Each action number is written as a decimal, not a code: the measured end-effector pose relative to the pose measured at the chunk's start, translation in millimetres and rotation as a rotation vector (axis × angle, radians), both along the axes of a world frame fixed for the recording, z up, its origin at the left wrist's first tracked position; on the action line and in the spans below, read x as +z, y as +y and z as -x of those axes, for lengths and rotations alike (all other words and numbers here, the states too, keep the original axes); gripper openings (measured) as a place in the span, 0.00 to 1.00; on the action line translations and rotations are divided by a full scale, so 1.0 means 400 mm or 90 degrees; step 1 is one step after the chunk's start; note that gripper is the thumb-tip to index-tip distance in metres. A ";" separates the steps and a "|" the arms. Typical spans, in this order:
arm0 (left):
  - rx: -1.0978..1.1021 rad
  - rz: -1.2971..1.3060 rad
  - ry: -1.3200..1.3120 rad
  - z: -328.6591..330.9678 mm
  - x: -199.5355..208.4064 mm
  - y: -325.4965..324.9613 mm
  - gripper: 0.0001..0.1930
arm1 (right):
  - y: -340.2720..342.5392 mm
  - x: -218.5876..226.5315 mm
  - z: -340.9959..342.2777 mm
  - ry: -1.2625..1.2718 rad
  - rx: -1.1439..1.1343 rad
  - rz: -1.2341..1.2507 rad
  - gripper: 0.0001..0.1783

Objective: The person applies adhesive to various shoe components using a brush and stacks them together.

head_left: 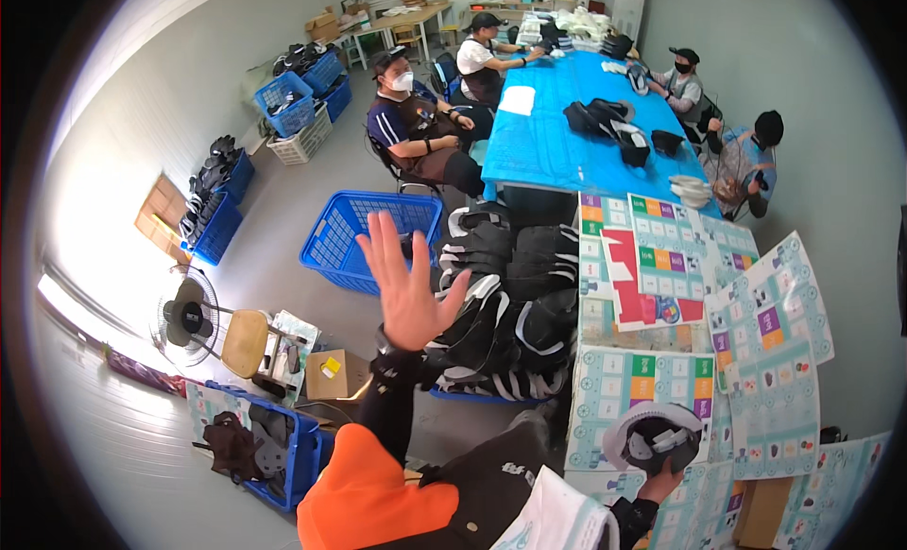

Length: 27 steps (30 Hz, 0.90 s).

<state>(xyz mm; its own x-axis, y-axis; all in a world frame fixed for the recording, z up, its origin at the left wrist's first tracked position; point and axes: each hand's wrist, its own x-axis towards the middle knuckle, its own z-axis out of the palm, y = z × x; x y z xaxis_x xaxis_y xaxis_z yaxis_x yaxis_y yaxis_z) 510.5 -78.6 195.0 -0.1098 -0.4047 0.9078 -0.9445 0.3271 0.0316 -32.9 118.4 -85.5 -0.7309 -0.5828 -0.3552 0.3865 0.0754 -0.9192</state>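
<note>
My left hand (411, 287) is raised in front of me with its fingers spread and nothing in them. Behind and beside it, stacks of black caps (543, 328) with pale edges fill a blue crate. My right hand (663, 482) grips a cap (652, 437) with a pale brim and a dark crown, its inside turned up, over the poster-covered table. The fingers under the cap are partly hidden. A white piece with a teal print (557, 514) lies against my dark apron, close to my right forearm.
Printed sheets (765, 333) cover the near table. A long blue-covered table (529, 139) holds more caps; several people sit around it. To the left stand a blue basket (326, 257), a fan (189, 314), a chair (246, 344), a carton (333, 375) and a filled blue crate (307, 455).
</note>
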 end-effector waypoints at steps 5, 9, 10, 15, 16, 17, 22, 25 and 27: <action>-0.325 -0.463 0.094 0.280 -0.108 0.000 0.52 | 0.034 -0.055 0.010 0.057 -0.014 0.043 0.25; -0.796 -0.862 0.300 0.569 -0.421 0.065 0.47 | 0.000 -0.090 -0.032 0.009 0.008 0.057 0.26; -0.804 -0.966 0.232 0.624 -0.395 0.092 0.44 | 0.006 -0.102 -0.044 -0.018 -0.010 0.062 0.27; -0.712 -0.795 0.237 0.791 -0.372 0.118 0.31 | 0.017 -0.145 -0.077 -0.137 -0.078 0.081 0.28; -0.736 -0.714 0.243 0.807 -0.353 0.101 0.29 | 0.013 -0.156 -0.087 -0.130 -0.090 0.085 0.27; -0.748 -0.742 0.196 0.828 -0.365 0.074 0.26 | 0.019 -0.175 -0.086 -0.132 -0.084 0.065 0.27; -0.577 -0.862 -0.103 0.932 -0.371 0.065 0.12 | 0.099 -0.233 -0.044 -0.140 0.164 -0.078 0.30; -0.602 -0.794 -0.142 0.984 -0.395 0.089 0.10 | 0.268 -0.311 0.097 0.374 0.273 -0.470 0.36; -0.610 -0.807 -0.184 1.028 -0.389 0.123 0.07 | 0.394 -0.410 0.135 0.630 0.142 -0.772 0.41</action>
